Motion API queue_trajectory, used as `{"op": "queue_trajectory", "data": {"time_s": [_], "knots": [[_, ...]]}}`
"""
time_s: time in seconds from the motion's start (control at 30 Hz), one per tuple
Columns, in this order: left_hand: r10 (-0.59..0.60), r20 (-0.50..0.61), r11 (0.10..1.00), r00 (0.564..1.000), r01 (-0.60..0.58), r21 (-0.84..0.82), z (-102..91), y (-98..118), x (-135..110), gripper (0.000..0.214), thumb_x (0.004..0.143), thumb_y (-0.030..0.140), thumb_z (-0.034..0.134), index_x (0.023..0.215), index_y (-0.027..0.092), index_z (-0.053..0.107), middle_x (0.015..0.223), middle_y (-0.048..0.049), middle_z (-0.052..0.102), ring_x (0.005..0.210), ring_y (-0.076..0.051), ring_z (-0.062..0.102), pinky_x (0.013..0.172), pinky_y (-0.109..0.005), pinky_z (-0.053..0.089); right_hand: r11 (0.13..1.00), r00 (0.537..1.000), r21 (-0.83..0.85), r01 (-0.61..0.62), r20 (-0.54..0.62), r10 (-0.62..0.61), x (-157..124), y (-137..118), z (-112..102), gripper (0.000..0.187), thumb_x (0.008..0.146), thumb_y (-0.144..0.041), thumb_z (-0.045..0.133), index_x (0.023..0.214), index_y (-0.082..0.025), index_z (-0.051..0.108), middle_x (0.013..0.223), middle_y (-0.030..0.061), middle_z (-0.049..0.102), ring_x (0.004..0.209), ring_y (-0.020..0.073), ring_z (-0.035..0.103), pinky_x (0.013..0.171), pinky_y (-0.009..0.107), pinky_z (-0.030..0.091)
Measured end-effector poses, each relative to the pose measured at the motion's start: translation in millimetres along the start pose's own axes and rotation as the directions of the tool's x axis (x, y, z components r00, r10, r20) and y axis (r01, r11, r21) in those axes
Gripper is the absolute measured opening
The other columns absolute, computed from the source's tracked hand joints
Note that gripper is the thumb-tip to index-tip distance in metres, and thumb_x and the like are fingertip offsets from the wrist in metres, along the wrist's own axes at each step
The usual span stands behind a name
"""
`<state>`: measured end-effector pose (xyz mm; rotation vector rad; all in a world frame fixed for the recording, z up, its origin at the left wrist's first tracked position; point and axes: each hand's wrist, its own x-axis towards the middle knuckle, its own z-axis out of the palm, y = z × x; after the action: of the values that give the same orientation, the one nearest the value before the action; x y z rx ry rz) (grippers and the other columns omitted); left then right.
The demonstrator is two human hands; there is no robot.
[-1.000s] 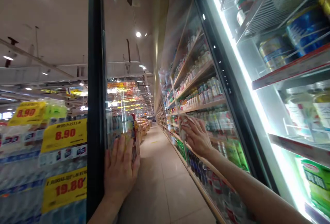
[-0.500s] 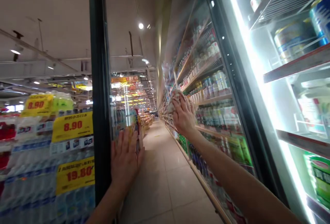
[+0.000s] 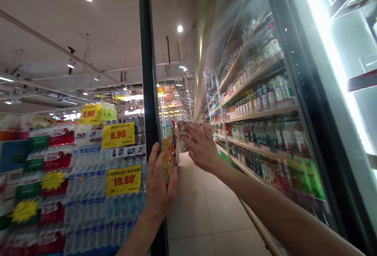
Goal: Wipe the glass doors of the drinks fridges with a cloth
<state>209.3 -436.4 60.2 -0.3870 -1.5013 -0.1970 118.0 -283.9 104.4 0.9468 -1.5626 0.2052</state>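
A glass cooler door (image 3: 250, 8) with a dark frame (image 3: 147, 75) stands swung out in front of me. My left hand (image 3: 160, 183) rests against the frame's outer edge, fingers stretched and apart. Against the glass, my right hand (image 3: 203, 146) presses a crumpled pale cloth (image 3: 184, 132). Its fingers lie over the cloth, which shows around the fingertips. Through the glass, or reflected in it, appear rows of bottles and cans.
Left of the door, packs of bottled water (image 3: 85, 193) are stacked high with yellow price signs (image 3: 118, 134). On the right are the lit cooler's shelves (image 3: 362, 81). A tiled aisle floor (image 3: 194, 205) runs ahead.
My right hand has moved the cloth leftward across the glass, closer to my left hand. The view has turned left, bringing more of the stacked packs into sight. My left hand stays at the frame.
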Motion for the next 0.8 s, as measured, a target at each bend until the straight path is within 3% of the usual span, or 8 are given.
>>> {"op": "queue_trajectory", "data": {"time_s": [0.1,0.17,0.33,0.4,0.53,0.63,0.7,0.8], "knots": [[0.0,0.031,1.0,1.0,-0.001,0.029,-6.4,-7.6,2.1,0.047,0.086,0.02,0.047,0.132,0.019,0.036,0.142,-0.0134,0.035,0.132,-0.024,0.033,0.108,-0.045,0.029,0.923,0.914,0.126,0.364,0.14,-0.38,-37.8,-24.9,10.0,0.041,0.086,-0.035,0.043,0.126,-0.028,0.049,0.146,0.001,0.035,0.139,0.0231,0.014,0.11,0.049,0.015],[0.033,0.076,0.997,0.997,-0.038,0.062,-8.7,-12.7,1.0,0.046,0.086,0.02,0.047,0.131,0.02,0.037,0.14,-0.0126,0.038,0.13,-0.024,0.035,0.107,-0.045,0.03,0.868,0.854,0.168,0.466,0.169,-0.491,-54.7,-28.1,15.2,0.039,0.086,-0.036,0.043,0.124,-0.029,0.05,0.143,-0.0013,0.039,0.139,0.0198,0.014,0.111,0.045,0.015],[0.085,0.105,0.99,0.991,-0.096,0.102,-2.7,-8.2,1.4,0.046,0.085,0.02,0.046,0.131,0.02,0.037,0.138,-0.0133,0.039,0.13,-0.025,0.035,0.105,-0.046,0.032,0.995,0.995,0.008,0.099,0.016,-0.1,-35.1,-2.6,11.1,0.046,0.085,-0.03,0.046,0.131,-0.027,0.045,0.145,0.0048,0.036,0.139,0.0246,0.015,0.111,0.05,0.01],[0.114,0.111,0.987,0.987,-0.126,0.103,2.3,-2.1,3.3,0.047,0.085,0.019,0.046,0.131,0.018,0.035,0.138,-0.0136,0.039,0.131,-0.023,0.034,0.106,-0.045,0.03,0.998,0.999,-0.023,0.051,-0.016,-0.051,-37.3,5.2,6.6,0.045,0.085,-0.028,0.047,0.13,-0.027,0.047,0.145,0.0044,0.036,0.139,0.0249,0.015,0.111,0.05,0.009],[0.187,0.15,0.967,0.971,-0.209,0.149,13.4,5.0,8.9,0.046,0.085,0.02,0.045,0.131,0.017,0.037,0.139,-0.0133,0.04,0.132,-0.021,0.033,0.108,-0.041,0.026,0.979,0.98,-0.046,0.196,0.032,-0.195,-65.9,27.6,-3.4,0.043,0.081,-0.027,0.05,0.124,-0.029,0.051,0.14,0.0016,0.044,0.138,0.0231,0.02,0.112,0.048,0.008],[0.16,0.158,0.955,0.974,-0.194,0.224,25.6,6.2,15.7,0.047,0.086,0.022,0.044,0.132,0.016,0.036,0.141,-0.0138,0.038,0.136,-0.023,0.027,0.109,-0.043,0.022,0.99,0.994,-0.14,-0.027,-0.106,0.012,-68.4,58.9,-12.7,0.043,0.082,-0.023,0.047,0.125,-0.025,0.051,0.14,0.007,0.043,0.137,0.0247,0.023,0.11,0.05,0.016],[0.146,0.139,0.945,0.979,-0.18,0.273,35.7,6.1,19.2,0.05,0.087,0.024,0.044,0.135,0.016,0.034,0.143,-0.0143,0.036,0.138,-0.025,0.022,0.11,-0.045,0.019,0.957,0.956,-0.176,-0.23,-0.223,0.189,-66.6,73.2,-16.9,0.043,0.084,-0.022,0.043,0.127,-0.021,0.049,0.143,0.0117,0.037,0.137,0.0265,0.023,0.107,0.051,0.022],[0.132,0.134,0.927,0.982,-0.171,0.334,49.8,3.2,18.5,0.053,0.086,0.028,0.047,0.137,0.018,0.034,0.145,-0.0135,0.034,0.138,-0.027,0.019,0.111,-0.048,0.015,0.966,0.973,-0.187,-0.18,-0.181,0.146,-83.6,71.4,-17.4,0.045,0.081,-0.02,0.044,0.126,-0.021,0.05,0.144,0.0117,0.036,0.138,0.0279,0.022,0.107,0.052,0.022]]}}
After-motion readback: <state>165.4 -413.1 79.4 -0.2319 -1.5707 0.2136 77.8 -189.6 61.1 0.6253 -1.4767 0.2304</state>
